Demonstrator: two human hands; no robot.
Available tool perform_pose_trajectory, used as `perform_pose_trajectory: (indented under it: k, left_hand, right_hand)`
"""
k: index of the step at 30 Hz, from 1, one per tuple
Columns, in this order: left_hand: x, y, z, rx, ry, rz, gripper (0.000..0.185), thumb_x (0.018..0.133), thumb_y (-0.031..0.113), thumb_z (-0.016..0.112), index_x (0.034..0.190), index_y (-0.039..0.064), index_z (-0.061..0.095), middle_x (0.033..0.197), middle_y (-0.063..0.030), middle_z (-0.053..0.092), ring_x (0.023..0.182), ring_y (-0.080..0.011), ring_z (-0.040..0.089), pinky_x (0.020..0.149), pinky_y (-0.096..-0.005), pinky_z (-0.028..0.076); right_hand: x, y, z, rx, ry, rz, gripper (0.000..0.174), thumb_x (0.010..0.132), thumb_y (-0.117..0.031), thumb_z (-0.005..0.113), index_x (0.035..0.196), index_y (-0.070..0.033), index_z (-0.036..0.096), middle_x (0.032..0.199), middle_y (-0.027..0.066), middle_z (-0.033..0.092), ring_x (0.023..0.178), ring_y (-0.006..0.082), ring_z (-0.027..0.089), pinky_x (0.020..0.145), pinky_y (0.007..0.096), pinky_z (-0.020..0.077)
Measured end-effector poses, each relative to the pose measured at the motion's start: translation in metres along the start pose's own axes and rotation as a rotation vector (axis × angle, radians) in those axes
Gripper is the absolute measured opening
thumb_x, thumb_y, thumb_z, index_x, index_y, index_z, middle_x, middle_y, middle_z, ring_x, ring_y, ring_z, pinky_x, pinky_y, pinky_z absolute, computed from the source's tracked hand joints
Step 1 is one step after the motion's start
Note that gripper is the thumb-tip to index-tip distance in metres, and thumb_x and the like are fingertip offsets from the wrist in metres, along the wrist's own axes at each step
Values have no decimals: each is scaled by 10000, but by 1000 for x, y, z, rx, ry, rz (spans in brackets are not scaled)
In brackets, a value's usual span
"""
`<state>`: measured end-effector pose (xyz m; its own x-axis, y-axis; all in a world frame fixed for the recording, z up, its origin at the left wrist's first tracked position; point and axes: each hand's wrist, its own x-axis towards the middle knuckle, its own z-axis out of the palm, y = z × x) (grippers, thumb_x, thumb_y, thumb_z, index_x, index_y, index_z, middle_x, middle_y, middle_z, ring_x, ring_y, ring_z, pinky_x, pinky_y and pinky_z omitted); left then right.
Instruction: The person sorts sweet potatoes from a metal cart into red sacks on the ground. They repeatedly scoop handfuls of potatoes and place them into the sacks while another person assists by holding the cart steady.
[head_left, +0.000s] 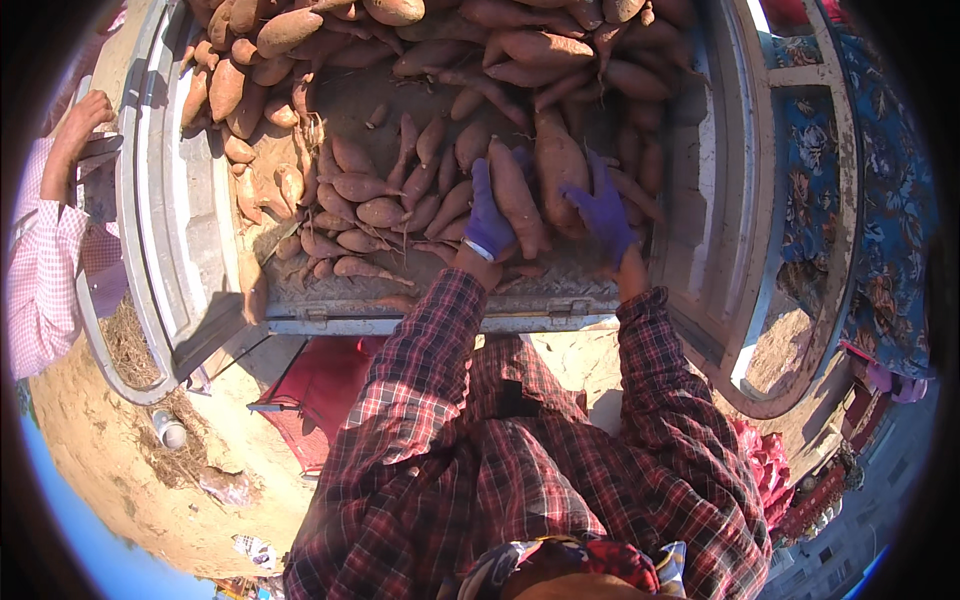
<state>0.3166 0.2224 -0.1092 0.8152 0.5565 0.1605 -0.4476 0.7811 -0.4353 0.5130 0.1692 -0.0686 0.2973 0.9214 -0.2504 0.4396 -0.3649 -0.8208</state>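
My left hand (489, 217), in a purple glove, grips a long sweet potato (516, 196); the thumb lies along its left side and the fingers are mostly hidden behind it. A much larger sweet potato (559, 169) is just to the right. My right hand (606, 210), also gloved in purple, holds that one from its right side, thumb across its lower part and fingers along its edge. Both hands are low over the truck bed (345, 97), near its rear edge. Smaller sweet potatoes (381, 212) lie loosely grouped left of my left hand.
Heaped sweet potatoes (540, 49) fill the far part of the bed. Metal side walls (202, 187) and a rusty rail (814, 75) flank it. At left, a person in a checked shirt (56, 247) rests a hand on the rail. Red netting or fabric (322, 397) is below the rear edge.
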Motion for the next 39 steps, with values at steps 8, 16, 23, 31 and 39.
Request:
perform_pose_trajectory:
  k: [8,16,23,31,39]
  left_hand:
    - [-135,-5,65,271,62,396,684,1063,550,340,1552,72,320,1570,-116,386,1431,-254,377,1218,-370,259]
    - [-421,-25,152,929,746,1101,525,1005,364,552,1417,44,491,1409,-110,537,1288,-252,513,1132,-369,377]
    - [-632,-81,340,1104,1085,1184,636,1041,473,459,1488,20,438,1438,-149,540,1325,-266,526,1102,-381,424]
    - [-757,-106,226,1733,2200,143,588,918,447,642,1381,96,551,1402,-204,556,1280,-402,534,1062,-453,441]
    - [-589,-110,175,2342,1862,679,345,915,168,675,1214,-2,640,1249,-202,613,1191,-391,559,1013,-489,447]
  right_hand:
    - [-86,-135,65,-118,-311,-255,898,817,-388,791,1523,-28,370,1500,194,458,1381,372,443,1134,445,368]
    - [-210,-232,220,225,-854,-475,971,837,-389,779,1544,39,270,1478,251,440,1342,407,479,1113,473,396]
    - [-305,-305,334,25,-1190,-850,780,910,-441,686,1522,-74,370,1349,209,557,1190,394,581,1014,496,472]
    - [-260,-216,284,-438,-1234,-519,654,924,-390,663,1488,-135,453,1343,223,591,1222,409,576,1025,479,460]
    - [-122,-108,79,-760,-519,-108,557,928,-416,610,1384,-109,517,1319,207,599,1220,412,560,991,499,469]
